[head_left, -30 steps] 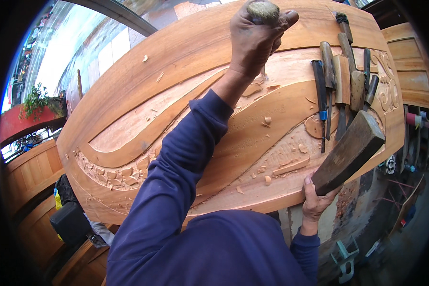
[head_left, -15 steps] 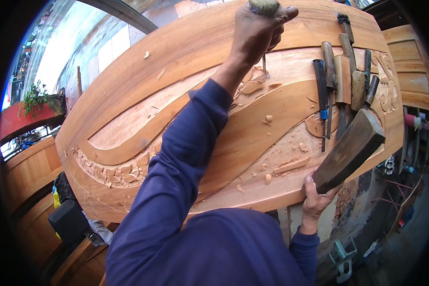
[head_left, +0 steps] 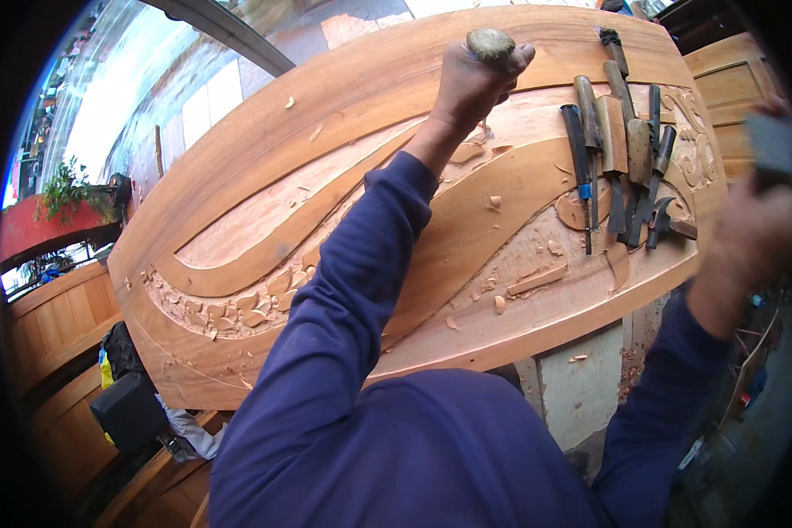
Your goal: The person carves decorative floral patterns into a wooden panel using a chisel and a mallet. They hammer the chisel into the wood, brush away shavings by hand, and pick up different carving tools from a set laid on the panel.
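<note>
My left hand (head_left: 472, 90) is closed around an upright carving chisel (head_left: 491, 42). The worn butt of its handle sticks out above the fist, and its thin blade meets the carved strip of a large wooden panel (head_left: 475, 255). My right hand (head_left: 755, 231) is raised beyond the panel's right edge, smeared by motion. It grips a block-shaped wooden mallet (head_left: 771, 145), also blurred. Leaf shapes (head_left: 246, 310) in relief follow a curved band at the panel's left. Scrolls (head_left: 693, 141) are carved at its right end.
Several chisels and gouges (head_left: 614, 141) lie together on the panel's right part. Loose shavings and a wood sliver (head_left: 537, 280) are scattered over it. A black case (head_left: 130, 409) stands at lower left, near panelled wooden pieces (head_left: 62, 304). A potted plant (head_left: 60, 201) is at far left.
My right hand has lifted the mallet from the panel's near right edge up and to the right, uncovering more tools. My left hand still holds the chisel upright; the view has shifted slightly.
</note>
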Demonstrator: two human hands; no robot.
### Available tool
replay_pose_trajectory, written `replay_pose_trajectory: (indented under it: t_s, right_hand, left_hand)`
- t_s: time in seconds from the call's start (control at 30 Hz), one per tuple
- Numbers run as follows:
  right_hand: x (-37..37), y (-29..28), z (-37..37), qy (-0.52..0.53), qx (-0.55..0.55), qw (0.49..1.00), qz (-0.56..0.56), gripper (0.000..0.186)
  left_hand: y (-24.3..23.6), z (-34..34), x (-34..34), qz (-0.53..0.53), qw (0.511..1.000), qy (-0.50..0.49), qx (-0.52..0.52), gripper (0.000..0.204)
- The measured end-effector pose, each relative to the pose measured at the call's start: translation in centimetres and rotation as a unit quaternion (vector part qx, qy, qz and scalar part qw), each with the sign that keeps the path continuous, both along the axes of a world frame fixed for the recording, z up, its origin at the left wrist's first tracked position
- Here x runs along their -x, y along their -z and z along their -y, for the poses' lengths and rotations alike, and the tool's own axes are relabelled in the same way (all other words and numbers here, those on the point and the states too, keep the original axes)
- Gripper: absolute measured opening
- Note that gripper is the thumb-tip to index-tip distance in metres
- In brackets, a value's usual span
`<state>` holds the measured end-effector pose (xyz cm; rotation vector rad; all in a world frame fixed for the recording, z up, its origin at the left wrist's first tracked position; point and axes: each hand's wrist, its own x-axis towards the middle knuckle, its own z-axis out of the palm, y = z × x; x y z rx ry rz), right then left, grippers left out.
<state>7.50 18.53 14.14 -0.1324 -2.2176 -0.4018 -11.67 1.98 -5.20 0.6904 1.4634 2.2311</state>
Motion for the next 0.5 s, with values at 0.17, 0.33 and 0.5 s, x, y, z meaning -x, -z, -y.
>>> replay_pose_trajectory:
  t_s: [0.17, 0.33, 0.5]
  right_hand:
    - [0.9, 8.6, -1.1, -0.182, 0.250, 0.924, 0.226, 0.095]
    - [-0.1, 9.6, -1.5, -0.171, 0.218, 0.936, 0.217, 0.094]
    - [-2.4, 11.0, -0.4, -0.183, 0.395, 0.883, 0.177, 0.088]
  left_hand:
    - [0.1, -0.1, -0.2, -0.127, 0.990, -0.020, 0.057, 0.025]
    - [0.0, -0.1, -1.8, -0.097, 0.994, -0.040, -0.002, 0.020]
    - [-0.5, -1.5, 0.2, -0.127, 0.961, -0.220, 0.107, 0.022]
